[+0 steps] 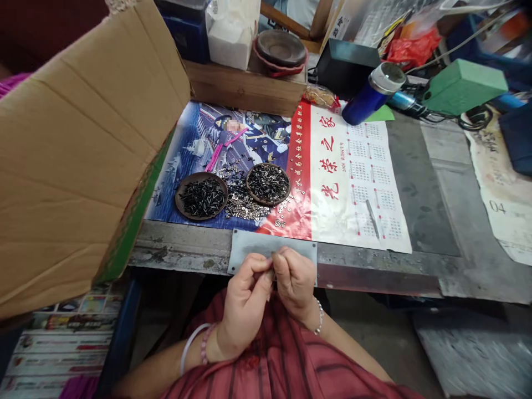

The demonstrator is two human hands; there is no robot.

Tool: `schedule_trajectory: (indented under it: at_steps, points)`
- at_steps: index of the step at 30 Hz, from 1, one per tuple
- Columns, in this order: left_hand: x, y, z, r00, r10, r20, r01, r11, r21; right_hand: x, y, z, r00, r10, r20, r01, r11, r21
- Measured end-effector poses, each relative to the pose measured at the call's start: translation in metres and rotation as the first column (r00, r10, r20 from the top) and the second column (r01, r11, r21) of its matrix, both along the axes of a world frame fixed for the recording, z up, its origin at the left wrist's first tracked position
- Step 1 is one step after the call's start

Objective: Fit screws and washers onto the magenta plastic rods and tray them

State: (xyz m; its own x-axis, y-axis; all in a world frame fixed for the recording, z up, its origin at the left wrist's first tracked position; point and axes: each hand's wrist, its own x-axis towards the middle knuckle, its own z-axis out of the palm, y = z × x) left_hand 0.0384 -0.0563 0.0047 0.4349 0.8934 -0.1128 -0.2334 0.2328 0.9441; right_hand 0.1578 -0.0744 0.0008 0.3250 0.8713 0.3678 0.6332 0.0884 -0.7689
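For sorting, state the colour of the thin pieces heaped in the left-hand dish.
The thin pieces are black with greyish glints, seen in the head view.

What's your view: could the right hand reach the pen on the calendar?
Probably yes: nothing tall stands between the right hand and the pen, though that hand looks pinched shut.

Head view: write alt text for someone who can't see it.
The left hand and right hand pinch close together at a bench edge; anything held is too small to tell. Beyond them, two dishes of small parts sit on a calendar poster.
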Motion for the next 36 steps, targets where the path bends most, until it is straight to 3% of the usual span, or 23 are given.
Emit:
schedule_trajectory:
  at_steps: [4, 8, 14, 16, 17, 19, 20, 28, 31, 36]
  points:
    - [0.002, -0.001, -0.002, 1.0, -0.006, 0.024, 0.006, 1.0, 0.001, 0.003, 0.001, -0.002, 0.999, -0.024, -0.041, 0.028, 0.994, 0.106]
    - [0.002, 0.0, -0.002, 0.999, -0.004, 0.04, 0.005, 1.0, -0.028, 0.005, 0.001, 0.001, 0.988, 0.049, -0.144, -0.057, 0.997, -0.046]
    - [-0.003, 0.002, -0.001, 0.999, 0.026, -0.022, -0.026, 1.0, 0.013, 0.006, 0.001, 0.006, 0.962, 0.152, -0.226, -0.18, 0.978, -0.105]
    - [-0.003, 0.001, -0.001, 1.0, 0.018, -0.013, -0.018, 1.0, -0.011, 0.008, 0.002, 0.003, 0.888, 0.164, -0.429, -0.274, 0.939, -0.209]
    - [-0.003, 0.001, -0.001, 1.0, 0.015, -0.005, -0.015, 1.0, -0.022, 0.009, 0.002, 0.0, 0.814, 0.154, -0.561, -0.341, 0.908, -0.245]
    - [-0.004, 0.0, 0.0, 1.0, 0.011, 0.005, -0.011, 0.999, -0.034, 0.011, 0.001, -0.005, 0.661, 0.098, -0.744, -0.413, 0.875, -0.251]
    - [-0.004, 0.0, 0.0, 1.0, 0.006, 0.005, -0.006, 0.999, -0.036, 0.011, 0.0, -0.007, 0.628, 0.083, -0.774, -0.409, 0.881, -0.238]
    - [-0.006, 0.003, -0.003, 0.998, 0.021, -0.053, -0.019, 0.999, 0.027, 0.003, -0.003, 0.007, 0.795, 0.178, -0.58, -0.323, 0.933, -0.156]
    - [-0.007, 0.004, -0.003, 0.997, 0.034, -0.067, -0.03, 0.998, 0.06, 0.002, -0.003, 0.01, 0.817, 0.155, -0.556, -0.279, 0.949, -0.146]
    - [-0.008, 0.004, -0.003, 0.996, 0.056, -0.075, -0.047, 0.992, 0.115, 0.003, -0.007, 0.01, 0.861, 0.227, -0.455, -0.29, 0.954, -0.074]
